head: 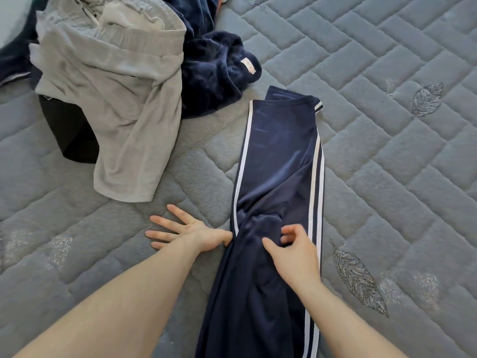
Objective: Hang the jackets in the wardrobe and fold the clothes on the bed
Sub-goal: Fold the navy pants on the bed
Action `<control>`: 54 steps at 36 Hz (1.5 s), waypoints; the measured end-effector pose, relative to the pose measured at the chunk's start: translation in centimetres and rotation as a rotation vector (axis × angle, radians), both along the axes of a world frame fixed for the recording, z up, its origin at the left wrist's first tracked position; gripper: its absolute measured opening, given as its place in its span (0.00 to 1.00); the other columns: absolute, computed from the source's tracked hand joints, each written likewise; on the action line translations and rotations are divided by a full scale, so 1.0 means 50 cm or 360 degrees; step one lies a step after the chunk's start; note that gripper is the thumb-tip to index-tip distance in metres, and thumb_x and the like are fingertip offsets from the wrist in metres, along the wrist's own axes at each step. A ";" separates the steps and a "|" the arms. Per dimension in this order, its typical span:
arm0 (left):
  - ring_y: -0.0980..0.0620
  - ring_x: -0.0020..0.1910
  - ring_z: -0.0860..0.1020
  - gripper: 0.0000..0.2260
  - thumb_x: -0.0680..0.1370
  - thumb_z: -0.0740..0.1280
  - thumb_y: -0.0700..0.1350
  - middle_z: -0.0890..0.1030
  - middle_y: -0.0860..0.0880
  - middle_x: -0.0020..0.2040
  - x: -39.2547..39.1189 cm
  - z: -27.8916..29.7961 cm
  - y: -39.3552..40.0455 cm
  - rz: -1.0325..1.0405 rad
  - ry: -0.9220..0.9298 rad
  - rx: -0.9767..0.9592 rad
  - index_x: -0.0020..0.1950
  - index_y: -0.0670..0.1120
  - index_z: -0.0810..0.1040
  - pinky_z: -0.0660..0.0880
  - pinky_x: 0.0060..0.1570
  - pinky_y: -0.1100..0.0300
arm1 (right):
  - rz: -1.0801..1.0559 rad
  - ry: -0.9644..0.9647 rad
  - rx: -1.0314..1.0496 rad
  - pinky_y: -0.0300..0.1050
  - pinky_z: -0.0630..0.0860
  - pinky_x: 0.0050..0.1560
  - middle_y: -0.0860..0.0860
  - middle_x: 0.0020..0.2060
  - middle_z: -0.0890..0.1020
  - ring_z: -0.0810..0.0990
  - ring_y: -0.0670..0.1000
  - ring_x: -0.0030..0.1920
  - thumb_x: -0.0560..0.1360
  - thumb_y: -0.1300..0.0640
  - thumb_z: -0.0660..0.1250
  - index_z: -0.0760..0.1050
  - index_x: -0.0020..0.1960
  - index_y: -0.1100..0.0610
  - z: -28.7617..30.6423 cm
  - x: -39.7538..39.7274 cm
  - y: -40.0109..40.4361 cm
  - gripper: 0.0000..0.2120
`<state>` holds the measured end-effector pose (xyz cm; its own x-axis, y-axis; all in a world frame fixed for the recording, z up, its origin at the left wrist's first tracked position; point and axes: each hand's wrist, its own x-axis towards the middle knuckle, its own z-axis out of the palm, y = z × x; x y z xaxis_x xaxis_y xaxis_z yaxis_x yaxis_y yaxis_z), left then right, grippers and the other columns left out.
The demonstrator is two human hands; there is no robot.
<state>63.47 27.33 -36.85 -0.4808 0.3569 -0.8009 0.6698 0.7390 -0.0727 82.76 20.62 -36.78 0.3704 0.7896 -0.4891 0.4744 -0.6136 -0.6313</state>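
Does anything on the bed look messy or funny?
Yes. The navy striped trousers are twisted and bunched where the right hand pinches them. Behind, grey trousers, a fluffy navy garment and something black lie in a crumpled heap, unfolded.

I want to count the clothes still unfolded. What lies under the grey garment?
Under the grey garment, a black item and navy fleece stick out. How far they extend beneath, and whether more is there, is hidden.
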 end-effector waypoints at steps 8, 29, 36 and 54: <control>0.22 0.73 0.29 0.76 0.56 0.78 0.68 0.22 0.31 0.73 -0.003 -0.002 -0.014 -0.0084 0.0057 0.0029 0.74 0.45 0.19 0.35 0.72 0.29 | -0.0616 0.0356 0.0100 0.44 0.82 0.32 0.53 0.31 0.71 0.74 0.51 0.32 0.80 0.53 0.69 0.73 0.40 0.67 -0.017 0.041 -0.040 0.18; 0.54 0.50 0.80 0.10 0.76 0.71 0.56 0.81 0.59 0.43 0.102 0.020 -0.101 -0.0241 -0.0768 0.0896 0.53 0.53 0.78 0.77 0.53 0.56 | 0.0198 -0.0301 -0.0483 0.46 0.71 0.39 0.54 0.50 0.82 0.80 0.57 0.47 0.70 0.36 0.69 0.76 0.54 0.57 0.030 0.015 0.114 0.26; 0.53 0.47 0.81 0.06 0.77 0.72 0.51 0.82 0.57 0.42 0.130 0.010 -0.066 0.0187 -0.0842 0.0925 0.41 0.53 0.80 0.78 0.49 0.58 | 0.0087 -0.0028 -0.0033 0.47 0.66 0.35 0.49 0.30 0.69 0.67 0.53 0.34 0.73 0.55 0.65 0.61 0.34 0.53 0.048 0.042 0.100 0.14; 0.54 0.44 0.77 0.17 0.79 0.68 0.59 0.75 0.57 0.45 0.084 0.023 -0.033 0.0028 -0.0700 0.0992 0.58 0.51 0.66 0.71 0.42 0.58 | -0.0400 -0.0167 0.0042 0.49 0.70 0.51 0.46 0.45 0.80 0.80 0.55 0.51 0.75 0.52 0.70 0.71 0.54 0.52 0.050 0.126 -0.009 0.11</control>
<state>67.69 25.69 -35.71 -0.1739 0.8010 -0.5729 0.5282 0.5668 0.6322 89.09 20.16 -34.27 0.6040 0.6784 -0.4182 0.3729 -0.7043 -0.6040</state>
